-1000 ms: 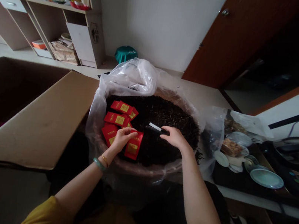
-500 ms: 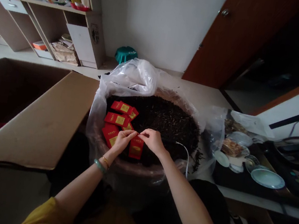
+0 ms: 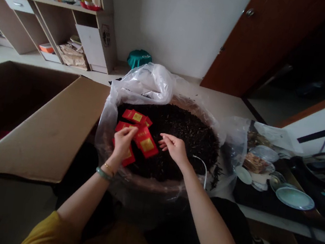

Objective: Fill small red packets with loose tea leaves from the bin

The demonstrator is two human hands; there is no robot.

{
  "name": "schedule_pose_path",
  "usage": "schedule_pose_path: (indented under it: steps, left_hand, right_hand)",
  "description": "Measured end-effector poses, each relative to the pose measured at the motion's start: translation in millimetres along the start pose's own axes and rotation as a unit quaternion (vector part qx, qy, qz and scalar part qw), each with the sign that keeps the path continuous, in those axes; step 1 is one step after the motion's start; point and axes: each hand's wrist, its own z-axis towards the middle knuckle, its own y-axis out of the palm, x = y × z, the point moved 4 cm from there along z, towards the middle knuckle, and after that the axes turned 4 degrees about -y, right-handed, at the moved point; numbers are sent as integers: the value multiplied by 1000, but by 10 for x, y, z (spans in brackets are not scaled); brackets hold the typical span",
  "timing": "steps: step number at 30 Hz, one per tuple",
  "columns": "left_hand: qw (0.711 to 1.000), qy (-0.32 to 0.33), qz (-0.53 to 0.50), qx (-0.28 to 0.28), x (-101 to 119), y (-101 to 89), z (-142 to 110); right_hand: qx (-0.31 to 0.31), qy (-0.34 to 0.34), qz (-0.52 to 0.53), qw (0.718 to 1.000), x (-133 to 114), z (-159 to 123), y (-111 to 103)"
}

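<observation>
My left hand [image 3: 124, 142] is closed, thumb and finger pinching the upper left edge of a red packet [image 3: 147, 143] with a yellow panel. The packet hangs tilted over several other red packets [image 3: 135, 116] at the left side of a plastic-lined round container [image 3: 138, 182]. Dark loose dried leaves [image 3: 190, 130], which look like tea, fill the container. To the right of the held packet and apart from it, my right hand [image 3: 174, 149] is open above the leaves, its fingers loosely bent with nothing visible in them.
A large open cardboard box [image 3: 45, 129] stands at the left. On the right, a low table carries dishes [image 3: 294, 197] and a clear bag with brownish contents [image 3: 255, 162]. A white cable [image 3: 204, 167] crosses the container's right rim. A green bin [image 3: 139, 58] sits by the wall.
My right hand has let go of the packet and moved right. My left hand has carried the packet up and left over the others, turning it to a slant.
</observation>
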Motion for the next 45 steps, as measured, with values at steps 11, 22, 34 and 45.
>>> schedule_pose_path:
  steps: [11, 22, 34, 45]
  left_hand:
    - [783, 67, 616, -66, -24, -407, 65]
    - [694, 104, 708, -86, 49, -383, -39]
    - [813, 216, 470, -269, 382, 70, -307]
    - [733, 312, 480, -367, 336, 266, -552]
  right_hand:
    - [-59, 40, -65, 995, 115, -23, 39]
    - [-96, 6, -122, 988, 58, -54, 79]
    - [-97, -279, -174, 939, -396, -249, 367]
    - [-176, -201, -382, 885, -336, -285, 358]
